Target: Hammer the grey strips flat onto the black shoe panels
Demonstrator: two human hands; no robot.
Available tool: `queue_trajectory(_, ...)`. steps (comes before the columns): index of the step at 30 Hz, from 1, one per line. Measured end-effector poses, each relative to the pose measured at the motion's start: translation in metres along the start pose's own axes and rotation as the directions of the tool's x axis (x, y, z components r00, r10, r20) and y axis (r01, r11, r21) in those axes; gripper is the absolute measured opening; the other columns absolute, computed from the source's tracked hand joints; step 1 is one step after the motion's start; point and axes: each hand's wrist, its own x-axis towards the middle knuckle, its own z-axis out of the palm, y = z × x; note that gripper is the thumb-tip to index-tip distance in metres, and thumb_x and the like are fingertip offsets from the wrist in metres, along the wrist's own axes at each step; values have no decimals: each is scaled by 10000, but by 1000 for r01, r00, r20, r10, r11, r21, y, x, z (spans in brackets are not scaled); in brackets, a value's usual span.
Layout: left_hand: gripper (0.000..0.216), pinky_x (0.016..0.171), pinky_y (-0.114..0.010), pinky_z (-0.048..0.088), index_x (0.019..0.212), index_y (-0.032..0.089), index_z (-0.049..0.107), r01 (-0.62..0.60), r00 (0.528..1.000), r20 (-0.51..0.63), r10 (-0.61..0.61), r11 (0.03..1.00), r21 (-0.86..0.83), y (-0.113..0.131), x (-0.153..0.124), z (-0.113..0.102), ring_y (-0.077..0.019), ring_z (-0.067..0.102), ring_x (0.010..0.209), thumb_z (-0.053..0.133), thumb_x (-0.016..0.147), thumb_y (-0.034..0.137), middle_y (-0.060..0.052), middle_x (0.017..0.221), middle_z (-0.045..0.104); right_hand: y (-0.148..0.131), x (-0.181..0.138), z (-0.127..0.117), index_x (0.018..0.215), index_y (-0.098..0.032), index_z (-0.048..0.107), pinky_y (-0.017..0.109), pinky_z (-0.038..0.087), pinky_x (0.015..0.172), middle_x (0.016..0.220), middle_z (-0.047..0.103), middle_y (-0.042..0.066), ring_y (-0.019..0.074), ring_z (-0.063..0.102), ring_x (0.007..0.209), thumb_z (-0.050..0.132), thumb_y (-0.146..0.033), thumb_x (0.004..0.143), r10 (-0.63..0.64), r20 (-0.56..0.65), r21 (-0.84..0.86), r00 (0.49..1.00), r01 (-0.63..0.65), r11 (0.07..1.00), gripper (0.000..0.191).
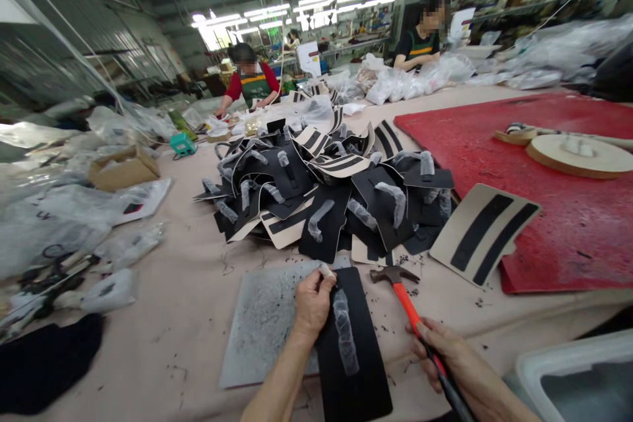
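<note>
A black panel lies in front of me, partly over a grey board specked with black bits. Along the panel runs a strip wrapped in clear plastic. My left hand is at the panel's upper left corner, fingers pinched together, one fingertip wrapped in white. What they pinch is hidden. To the right of the panel, my right hand grips a claw hammer by its orange and black handle. The hammer's head rests low over the table, just past the panel's upper right edge.
Beyond the board rises a pile of black panels with plastic-wrapped strips. A beige panel with two black stripes leans by a red sheet. A white bin stands lower right. Two co-workers sit across the table.
</note>
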Motion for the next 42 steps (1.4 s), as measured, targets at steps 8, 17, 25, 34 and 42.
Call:
queue_trajectory(8,178,777,-283,529,927,216,728,-146,989,37,144,987,73,-2,-7,4,-200,711,798,575,889,299,-44,894,768,29,-6,-1,856,-209,560,172,295,334,592,440,-83,27,294,362,658,-658,764,80,-19,-11,997,-80,997,469)
queue_trajectory(17,189,777,-291,548,906,204,728,-161,975,153,163,987,-27,5,3,-6,-198,715,805,544,885,243,-35,871,769,-62,-31,35,755,-252,475,287,314,523,557,478,-29,145,457,508,352,-580,941,-599,135,-853,789,400,336,396)
queue_trajectory(25,209,799,-290,526,996,217,719,-237,950,209,231,971,7,-6,1,-5,-198,710,846,525,918,232,-47,946,762,-87,-37,54,731,-255,467,318,177,506,529,529,-3,150,443,428,328,-498,973,-671,385,-921,634,316,-229,370)
queue_trajectory(34,172,717,-254,486,936,209,697,-278,934,239,267,960,14,-7,0,-7,-167,667,738,527,914,198,-18,822,720,-70,-35,50,808,-235,475,301,196,454,513,550,-33,145,481,376,315,-388,1036,-671,546,-838,502,341,-427,318)
queue_trajectory(42,186,778,-263,493,986,211,701,-282,933,226,280,959,-26,-11,1,-5,-177,675,809,526,924,219,-39,910,735,-108,-63,82,816,-240,474,262,347,500,579,520,-33,137,510,473,323,-413,1030,-862,361,-864,357,477,-164,314)
